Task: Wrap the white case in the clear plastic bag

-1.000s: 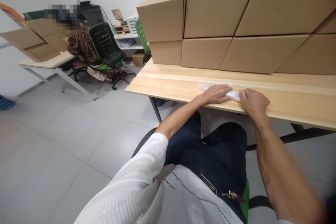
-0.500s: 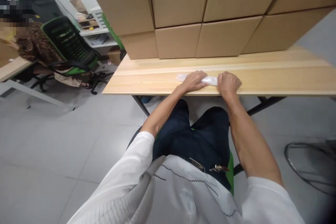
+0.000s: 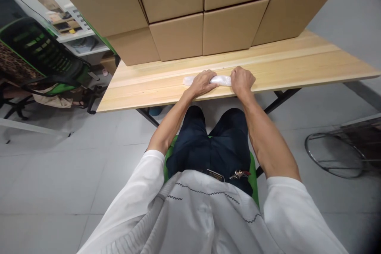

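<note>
A long, narrow roll of whitish, see-through plastic [image 3: 222,80] lies on the wooden table [image 3: 143,89] near its front edge. My left hand [image 3: 203,82] curls over the roll left of its middle, palm down, with the thumb along the near side. A short end of the plastic sticks out to the left of that hand. My right hand [image 3: 242,79] is closed in a fist around the right end, which is hidden in it. Between the two hands a short stretch of the roll shows. Whatever may be inside the plastic cannot be made out.
Stacked cardboard boxes [image 3: 178,36] stand in two rows along the back of the table. On the left are a green-and-black office chair [image 3: 44,53] with a person partly in view and a white shelf [image 3: 80,36]. A round metal stool frame [image 3: 335,154] is at right.
The view has swung to the right, so table and boxes appear further left and tilted. Both hands keep their hold on the plastic roll, with little visible change.
</note>
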A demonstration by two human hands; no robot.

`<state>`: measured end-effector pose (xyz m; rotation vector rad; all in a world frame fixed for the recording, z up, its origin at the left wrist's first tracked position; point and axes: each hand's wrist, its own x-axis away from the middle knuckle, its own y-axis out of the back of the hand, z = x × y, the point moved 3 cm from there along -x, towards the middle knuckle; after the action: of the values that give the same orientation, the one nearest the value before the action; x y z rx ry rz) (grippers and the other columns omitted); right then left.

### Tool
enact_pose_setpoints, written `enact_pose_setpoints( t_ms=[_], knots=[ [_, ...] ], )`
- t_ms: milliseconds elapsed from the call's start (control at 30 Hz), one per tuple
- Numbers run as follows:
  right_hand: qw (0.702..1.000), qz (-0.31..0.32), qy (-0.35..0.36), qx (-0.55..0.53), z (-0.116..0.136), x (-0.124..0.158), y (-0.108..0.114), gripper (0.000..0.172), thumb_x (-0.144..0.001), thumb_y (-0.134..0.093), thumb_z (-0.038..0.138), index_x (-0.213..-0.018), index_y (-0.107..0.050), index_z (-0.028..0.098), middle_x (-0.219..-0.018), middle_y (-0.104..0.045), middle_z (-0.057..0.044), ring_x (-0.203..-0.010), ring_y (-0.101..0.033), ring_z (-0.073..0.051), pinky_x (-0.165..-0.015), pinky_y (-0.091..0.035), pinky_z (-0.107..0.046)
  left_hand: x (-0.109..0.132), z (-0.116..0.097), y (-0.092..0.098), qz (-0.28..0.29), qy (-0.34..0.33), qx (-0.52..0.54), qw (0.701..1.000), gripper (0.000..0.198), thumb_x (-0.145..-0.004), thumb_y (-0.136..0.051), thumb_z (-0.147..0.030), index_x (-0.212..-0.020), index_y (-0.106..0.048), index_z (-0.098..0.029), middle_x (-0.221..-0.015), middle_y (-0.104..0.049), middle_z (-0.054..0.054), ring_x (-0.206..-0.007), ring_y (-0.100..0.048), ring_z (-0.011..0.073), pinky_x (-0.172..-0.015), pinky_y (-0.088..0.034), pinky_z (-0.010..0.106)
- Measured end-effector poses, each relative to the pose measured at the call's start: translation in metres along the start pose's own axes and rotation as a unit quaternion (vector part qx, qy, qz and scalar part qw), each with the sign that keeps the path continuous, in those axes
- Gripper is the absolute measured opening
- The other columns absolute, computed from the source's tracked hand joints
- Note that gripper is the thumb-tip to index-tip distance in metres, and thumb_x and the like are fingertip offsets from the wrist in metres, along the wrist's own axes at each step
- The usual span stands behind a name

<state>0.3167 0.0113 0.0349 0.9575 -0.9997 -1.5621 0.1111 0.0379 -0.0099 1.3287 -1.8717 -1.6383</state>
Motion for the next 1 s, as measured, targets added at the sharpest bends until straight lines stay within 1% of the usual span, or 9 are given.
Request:
enact_pose_setpoints(
  t_ms=[200, 333, 567, 700, 833, 900, 933, 967, 1000],
  knots=[
    [1.000, 0.009, 0.024, 0.015, -0.005, -0.011, -0.001, 0.053, -0.129, -0.043, 0.024, -0.158, -0.084, 0.008, -0.151, -0.085, -0.033, -0.142, -0.080, -0.042, -0.117, -0.057, -0.052, 0.000, -0.002, 0.006, 0.004, 0.022, 0.044, 0.999, 0.050, -0.113, -0.081, -0.053, -0.147, -0.083, -0.017, -0.150, -0.084, 0.021, -0.137, -0.073, 0.0410, -0.124, -0.057, 0.052],
    [0.999, 0.005, 0.024, 0.025, -0.014, -0.017, -0.001, 0.052, -0.129, -0.044, 0.023, -0.157, -0.085, 0.007, -0.150, -0.085, -0.033, -0.140, -0.081, -0.040, -0.116, -0.057, -0.051, 0.001, -0.004, 0.008, 0.002, 0.025, 0.054, 0.998, 0.048, -0.112, -0.081, -0.055, -0.144, -0.084, -0.019, -0.149, -0.084, 0.020, -0.139, -0.072, 0.0407, -0.124, -0.057, 0.052],
    [0.999, -0.008, 0.006, 0.036, -0.035, -0.028, 0.000, 0.052, -0.129, -0.044, 0.025, -0.158, -0.086, 0.012, -0.150, -0.087, -0.028, -0.139, -0.080, -0.037, -0.114, -0.055, -0.046, 0.003, -0.010, 0.013, 0.006, 0.027, 0.050, 0.998, 0.042, -0.109, -0.082, -0.042, -0.143, -0.083, -0.017, -0.149, -0.084, 0.020, -0.138, -0.074, 0.0397, -0.126, -0.057, 0.053],
    [0.999, -0.007, -0.039, 0.018, -0.064, -0.028, 0.017, 0.054, -0.129, -0.041, 0.024, -0.161, -0.084, 0.013, -0.155, -0.084, -0.028, -0.143, -0.078, -0.036, -0.116, -0.055, -0.046, 0.003, -0.009, 0.013, 0.001, 0.034, 0.048, 0.998, 0.039, -0.108, -0.081, -0.041, -0.141, -0.082, -0.019, -0.149, -0.085, 0.019, -0.139, -0.075, 0.0406, -0.127, -0.057, 0.054],
    [0.995, -0.061, -0.076, -0.033, -0.095, -0.020, 0.046, 0.063, -0.125, -0.032, 0.019, -0.164, -0.080, 0.009, -0.164, -0.080, -0.029, -0.152, -0.073, -0.039, -0.123, -0.053, -0.048, 0.004, -0.006, 0.014, -0.002, 0.043, 0.037, 0.998, 0.038, -0.108, -0.081, -0.041, -0.139, -0.082, -0.019, -0.149, -0.084, 0.019, -0.140, -0.074, 0.0410, -0.127, -0.057, 0.055],
    [0.994, -0.082, -0.048, -0.048, -0.093, -0.010, 0.050, 0.064, -0.125, -0.030, 0.020, -0.168, -0.075, 0.009, -0.170, -0.077, -0.026, -0.158, -0.071, -0.038, -0.131, -0.050, -0.047, 0.004, -0.005, 0.015, -0.001, 0.042, 0.028, 0.999, 0.037, -0.109, -0.080, -0.041, -0.139, -0.082, -0.020, -0.147, -0.084, 0.019, -0.139, -0.074, 0.0404, -0.127, -0.057, 0.055],
    [0.995, -0.084, -0.025, -0.054, -0.086, -0.003, 0.048, 0.063, -0.126, -0.031, 0.022, -0.171, -0.074, 0.012, -0.175, -0.075, -0.022, -0.161, -0.070, -0.035, -0.133, -0.049, -0.045, 0.005, -0.005, 0.016, -0.001, 0.041, 0.022, 0.999, 0.037, -0.109, -0.080, -0.042, -0.139, -0.082, -0.020, -0.147, -0.084, 0.019, -0.138, -0.074, 0.0401, -0.127, -0.057, 0.055],
    [0.995, -0.076, 0.011, -0.062, -0.075, 0.005, 0.043, 0.062, -0.126, -0.034, 0.023, -0.176, -0.070, 0.016, -0.181, -0.072, -0.017, -0.165, -0.067, -0.031, -0.136, -0.047, -0.041, 0.006, -0.006, 0.018, -0.002, 0.039, 0.015, 0.999, 0.037, -0.110, -0.080, -0.043, -0.139, -0.082, -0.020, -0.145, -0.084, 0.019, -0.137, -0.074, 0.0399, -0.126, -0.058, 0.055],
    [0.992, -0.066, 0.074, -0.071, -0.059, 0.013, 0.036, 0.064, -0.127, -0.035, 0.026, -0.182, -0.064, 0.015, -0.185, -0.068, -0.017, -0.168, -0.064, -0.032, -0.139, -0.045, -0.043, 0.006, -0.006, 0.019, -0.003, 0.039, 0.009, 0.999, 0.038, -0.110, -0.079, -0.045, -0.139, -0.082, -0.020, -0.144, -0.084, 0.019, -0.136, -0.074, 0.0399, -0.125, -0.058, 0.054]
  ],
)
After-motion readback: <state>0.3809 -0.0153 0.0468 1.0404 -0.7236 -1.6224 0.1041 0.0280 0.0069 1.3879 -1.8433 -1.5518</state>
